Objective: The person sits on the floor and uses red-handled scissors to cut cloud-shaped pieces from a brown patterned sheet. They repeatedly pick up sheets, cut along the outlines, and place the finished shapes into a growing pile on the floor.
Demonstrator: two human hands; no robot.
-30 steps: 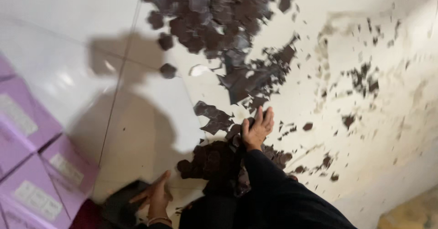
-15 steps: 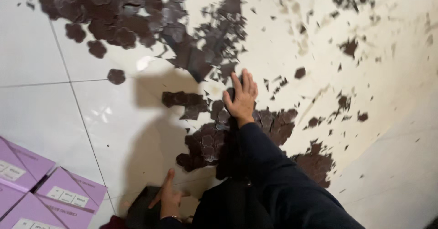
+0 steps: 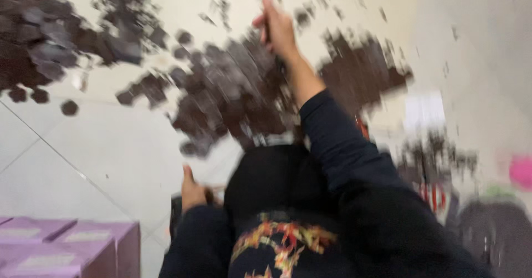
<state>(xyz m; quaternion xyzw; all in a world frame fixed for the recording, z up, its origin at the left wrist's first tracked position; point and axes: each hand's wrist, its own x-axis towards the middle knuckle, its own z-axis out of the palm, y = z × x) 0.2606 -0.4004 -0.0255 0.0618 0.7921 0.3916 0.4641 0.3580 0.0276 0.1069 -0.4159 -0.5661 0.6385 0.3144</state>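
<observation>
The white tiled floor (image 3: 100,167) carries a wide scatter of dark brown flat pieces (image 3: 233,98) toward its far edge. Purple boxes (image 3: 66,247) sit near me. My right hand (image 3: 277,29) reaches over the pieces; its grip blurs. My left hand (image 3: 192,192) curls closed beside my knee.

1. The floor (image 3: 100,161) is made of big white tiles.
2. Lots of small dark brown flat pieces (image 3: 233,95) lie spread on it in heaps.
3. Purple boxes (image 3: 66,247) sit on it at the bottom left.
</observation>
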